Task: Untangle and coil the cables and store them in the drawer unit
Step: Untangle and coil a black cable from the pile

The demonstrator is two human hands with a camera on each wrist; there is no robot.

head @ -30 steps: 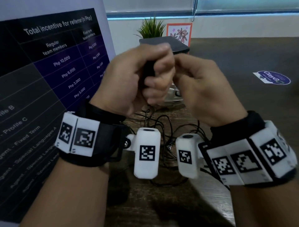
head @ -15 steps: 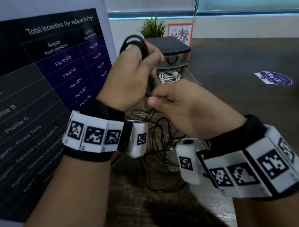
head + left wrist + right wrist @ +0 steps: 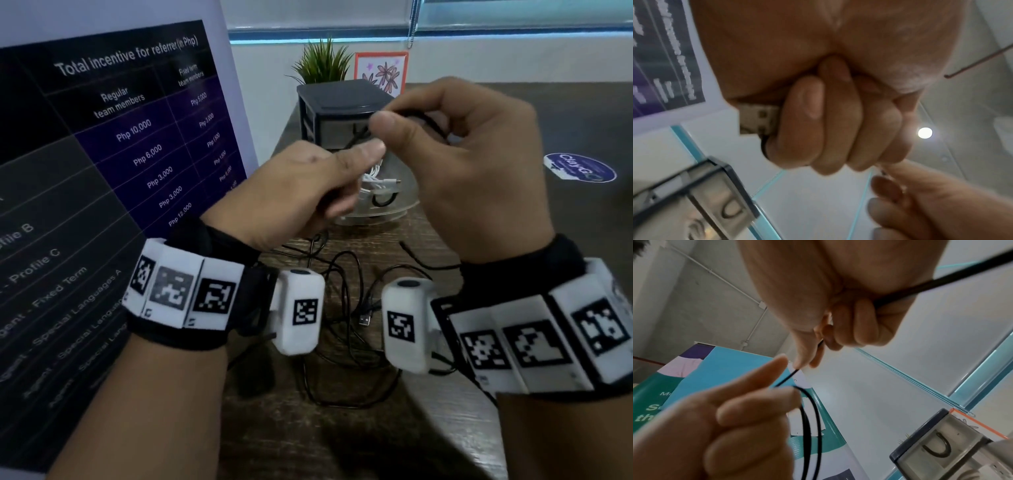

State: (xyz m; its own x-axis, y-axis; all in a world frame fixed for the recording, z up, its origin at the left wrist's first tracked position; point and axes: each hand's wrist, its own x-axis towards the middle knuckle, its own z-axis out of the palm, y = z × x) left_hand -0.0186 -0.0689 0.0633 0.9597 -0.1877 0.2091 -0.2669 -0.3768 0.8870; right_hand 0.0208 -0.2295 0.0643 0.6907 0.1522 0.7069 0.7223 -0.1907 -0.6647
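A: Nearest the head camera, what lay on the table (image 3: 342, 428)?

B: A loose tangle of black cables (image 3: 346, 308) between the two wrists, with a USB plug (image 3: 364, 320) lying in it.

A: And above that?

B: Both hands were raised over the tangle, close together. The left hand (image 3: 301, 192) was fisted, thumb pointing toward the right hand (image 3: 472, 161). From the head view the fist hid its contents; the left wrist view showed its fingers (image 3: 838, 123) curled tight round a metal USB connector (image 3: 758, 118) that stuck out beside the index finger.

A: The right hand?

B: Held higher, back to the camera, pinching a thin black cable (image 3: 786, 379) between thumb and forefinger. Only the right wrist view showed that cable running on through its curled fingers (image 3: 865, 324) and out past the palm, and black loops hanging from the left fist.

A: Farther back?

B: The drawer unit (image 3: 342, 116) stood on the table, dark-framed with clear drawers. Its lower drawer (image 3: 387, 209) was pulled out, holding a white cable (image 3: 376, 181). Behind it stood a plant (image 3: 322, 65), with a banner (image 3: 102, 137) at the left.
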